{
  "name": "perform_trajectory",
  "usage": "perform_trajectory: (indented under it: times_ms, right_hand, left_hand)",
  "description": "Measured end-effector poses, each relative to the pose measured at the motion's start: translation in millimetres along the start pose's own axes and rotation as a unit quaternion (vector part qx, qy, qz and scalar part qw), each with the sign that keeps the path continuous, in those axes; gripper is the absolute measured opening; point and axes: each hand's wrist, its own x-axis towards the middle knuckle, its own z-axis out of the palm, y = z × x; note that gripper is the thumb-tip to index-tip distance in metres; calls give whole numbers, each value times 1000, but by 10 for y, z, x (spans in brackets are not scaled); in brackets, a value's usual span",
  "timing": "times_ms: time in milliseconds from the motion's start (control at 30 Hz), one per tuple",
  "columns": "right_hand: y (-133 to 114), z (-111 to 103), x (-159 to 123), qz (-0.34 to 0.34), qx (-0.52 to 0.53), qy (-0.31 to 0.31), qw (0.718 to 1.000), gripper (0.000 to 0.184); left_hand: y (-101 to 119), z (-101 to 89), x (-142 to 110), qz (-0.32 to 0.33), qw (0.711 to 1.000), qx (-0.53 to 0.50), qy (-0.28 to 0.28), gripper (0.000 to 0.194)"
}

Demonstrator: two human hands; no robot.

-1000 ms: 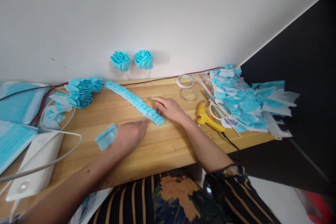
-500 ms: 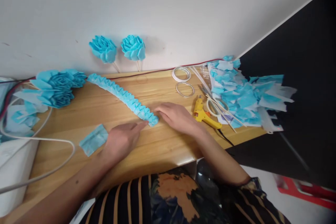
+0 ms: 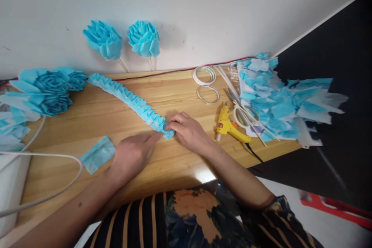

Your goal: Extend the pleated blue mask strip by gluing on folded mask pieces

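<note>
A long pleated blue crepe-paper strip (image 3: 132, 100) lies diagonally across the table, with its near end between my hands. My right hand (image 3: 187, 130) pinches that end from the right, its fingertips over the last folds. On the other side my left hand (image 3: 133, 154) is closed, its index finger stretched along the end of the strip and pressed to its lower edge. What lies under the fingertips is hidden. A flat blue piece of paper (image 3: 98, 155) rests on the wood just left of my left hand.
Two blue paper flowers (image 3: 143, 38) on sticks lean at the wall. More paper flowers (image 3: 54, 85) lie at left, near a white cable (image 3: 74, 159). At right are tape rolls (image 3: 204, 75), a yellow glue gun (image 3: 232, 126), thin sticks (image 3: 252, 120) and heaped blue paper pieces (image 3: 279, 108).
My right hand has moved slightly left onto the strip's near end and now pinches it. My left finger stays at the strip's edge. The camera view has shifted a little.
</note>
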Motion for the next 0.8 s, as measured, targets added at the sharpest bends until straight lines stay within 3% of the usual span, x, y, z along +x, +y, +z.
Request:
perform_trajectory:
  times_ms: [133, 433, 600, 800]
  right_hand:
    - [8, 37, -2, 6, 1, 14, 1000, 32]
    - [50, -33, -52, 0, 52, 88, 995, 32]
    - [-1, 15, -16, -30, 13, 43, 999, 27]
    - [-64, 44, -21, 13, -87, 23, 996, 24]
  left_hand:
    - [3, -10, 10, 9, 999, 42, 7, 42]
    - [25, -47, 17, 5, 1000, 5, 5, 42]
    - [33, -48, 23, 7, 999, 35, 6, 41]
    - [30, -35, 13, 7, 999, 52, 8, 43]
